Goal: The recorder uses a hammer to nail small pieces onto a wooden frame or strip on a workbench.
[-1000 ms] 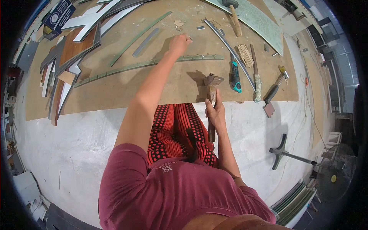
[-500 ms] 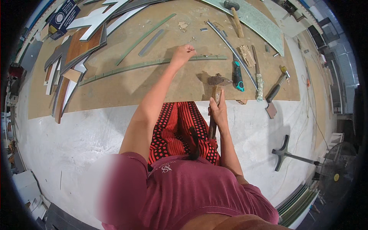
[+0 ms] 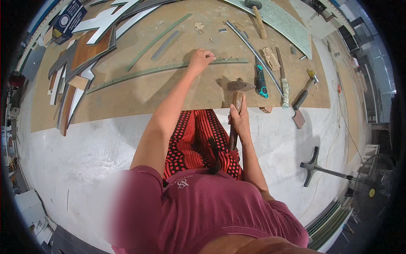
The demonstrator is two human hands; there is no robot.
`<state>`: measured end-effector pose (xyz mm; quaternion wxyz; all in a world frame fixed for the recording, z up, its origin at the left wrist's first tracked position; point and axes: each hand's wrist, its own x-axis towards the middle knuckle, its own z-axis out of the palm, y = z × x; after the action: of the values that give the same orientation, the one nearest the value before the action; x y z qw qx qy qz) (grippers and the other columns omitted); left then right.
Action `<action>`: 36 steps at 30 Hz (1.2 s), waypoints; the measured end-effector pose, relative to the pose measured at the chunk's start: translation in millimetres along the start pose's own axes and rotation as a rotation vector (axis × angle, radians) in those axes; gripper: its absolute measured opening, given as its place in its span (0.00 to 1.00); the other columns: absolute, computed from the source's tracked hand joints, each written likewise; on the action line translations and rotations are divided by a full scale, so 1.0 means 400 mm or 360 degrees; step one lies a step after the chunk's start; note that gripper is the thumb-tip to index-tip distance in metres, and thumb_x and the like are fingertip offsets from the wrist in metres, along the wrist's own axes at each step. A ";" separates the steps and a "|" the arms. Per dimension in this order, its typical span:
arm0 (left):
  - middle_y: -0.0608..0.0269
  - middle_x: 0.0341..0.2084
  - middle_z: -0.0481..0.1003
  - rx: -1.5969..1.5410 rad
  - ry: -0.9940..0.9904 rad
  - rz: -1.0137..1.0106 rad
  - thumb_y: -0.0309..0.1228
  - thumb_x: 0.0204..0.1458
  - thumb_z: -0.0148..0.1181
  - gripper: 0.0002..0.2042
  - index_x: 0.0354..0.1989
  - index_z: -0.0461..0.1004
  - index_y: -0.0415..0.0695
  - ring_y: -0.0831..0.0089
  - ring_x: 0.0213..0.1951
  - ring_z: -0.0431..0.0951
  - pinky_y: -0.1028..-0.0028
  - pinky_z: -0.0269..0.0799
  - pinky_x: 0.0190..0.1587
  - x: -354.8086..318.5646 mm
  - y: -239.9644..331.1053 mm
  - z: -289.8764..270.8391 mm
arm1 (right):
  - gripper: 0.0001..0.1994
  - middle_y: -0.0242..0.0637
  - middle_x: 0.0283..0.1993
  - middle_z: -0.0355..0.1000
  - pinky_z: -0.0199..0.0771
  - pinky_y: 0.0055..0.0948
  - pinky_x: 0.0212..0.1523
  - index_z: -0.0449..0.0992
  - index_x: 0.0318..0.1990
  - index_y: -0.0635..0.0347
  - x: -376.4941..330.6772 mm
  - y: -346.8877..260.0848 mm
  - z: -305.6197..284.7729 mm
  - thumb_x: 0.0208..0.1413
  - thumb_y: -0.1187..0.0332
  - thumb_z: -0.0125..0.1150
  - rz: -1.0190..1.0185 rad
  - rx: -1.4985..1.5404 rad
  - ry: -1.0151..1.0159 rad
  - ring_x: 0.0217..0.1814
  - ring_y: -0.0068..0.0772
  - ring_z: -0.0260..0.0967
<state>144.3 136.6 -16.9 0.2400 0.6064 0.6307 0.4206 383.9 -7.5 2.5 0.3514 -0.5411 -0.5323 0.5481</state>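
My right hand [image 3: 240,120] is wrapped round the wooden handle of a hammer [image 3: 237,100]. Its metal head points up, just over the near edge of the board-topped table. Farther out, my left hand [image 3: 200,60] has its fingertips pinched together above a long thin green strip [image 3: 139,75]. Whatever the pinch holds is too small to make out. The strip runs from the lower left to below the fingertips and on to the right. Beyond it lie a second green strip [image 3: 158,42] and a short grey strip [image 3: 165,45].
Right of the hammer lie a teal-handled cutter [image 3: 261,82], a metal bar [image 3: 253,53], wood slivers [image 3: 270,58], a wrapped-handle tool [image 3: 285,93] and another hammer [image 3: 303,96]. A mallet [image 3: 259,23] lies farther back. Offcut panels [image 3: 91,53] pile at left; a fan [image 3: 372,186] stands lower right.
The view has shifted slightly. Both hands keep nearly the same places and grips, the right on the hammer and the left pinched over the green strip.
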 end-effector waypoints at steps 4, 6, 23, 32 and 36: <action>0.54 0.35 0.74 0.0025 0.0038 0.0085 0.32 0.47 0.62 0.08 0.33 0.79 0.41 0.59 0.41 0.74 0.66 0.68 0.45 -0.014 0.007 0.006 | 0.36 0.30 0.21 0.61 0.64 0.24 0.17 0.39 0.70 0.58 -0.002 -0.003 -0.002 0.59 0.67 0.52 -0.0045 -0.0040 0.0003 0.17 0.22 0.59; 0.54 0.35 0.74 0.0035 0.0039 0.0156 0.31 0.47 0.62 0.08 0.33 0.79 0.41 0.59 0.41 0.74 0.65 0.68 0.46 -0.034 0.010 0.007 | 0.35 0.32 0.20 0.62 0.64 0.25 0.17 0.41 0.70 0.58 0.000 -0.021 0.001 0.59 0.66 0.53 -0.0065 -0.0058 0.0011 0.18 0.22 0.60; 0.52 0.36 0.74 0.0206 0.0207 0.0279 0.29 0.49 0.59 0.09 0.36 0.78 0.40 0.56 0.43 0.73 0.62 0.68 0.49 -0.063 0.029 0.014 | 0.28 0.28 0.21 0.62 0.63 0.22 0.16 0.54 0.67 0.58 0.166 -0.225 0.085 0.60 0.68 0.52 -0.0285 -0.0287 -0.0145 0.17 0.19 0.60; 0.51 0.33 0.72 0.0196 0.0296 0.0394 0.27 0.47 0.61 0.07 0.34 0.77 0.39 0.52 0.40 0.73 0.61 0.69 0.43 -0.059 0.014 0.021 | 0.27 0.34 0.23 0.66 0.65 0.26 0.16 0.56 0.66 0.57 0.179 -0.262 0.082 0.58 0.68 0.52 -0.0304 -0.0326 -0.0067 0.15 0.23 0.62; 0.51 0.33 0.72 0.0245 0.0254 0.0326 0.28 0.48 0.61 0.07 0.34 0.76 0.38 0.52 0.40 0.73 0.61 0.69 0.43 -0.061 0.023 0.013 | 0.27 0.34 0.23 0.66 0.65 0.26 0.17 0.56 0.66 0.57 0.180 -0.258 0.075 0.59 0.68 0.52 -0.0263 -0.0445 -0.0174 0.17 0.23 0.63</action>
<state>157.6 113.4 -17.1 0.0979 0.6487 0.6131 0.4402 323.1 74.6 81.5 0.2870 -0.5084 -0.6645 0.4665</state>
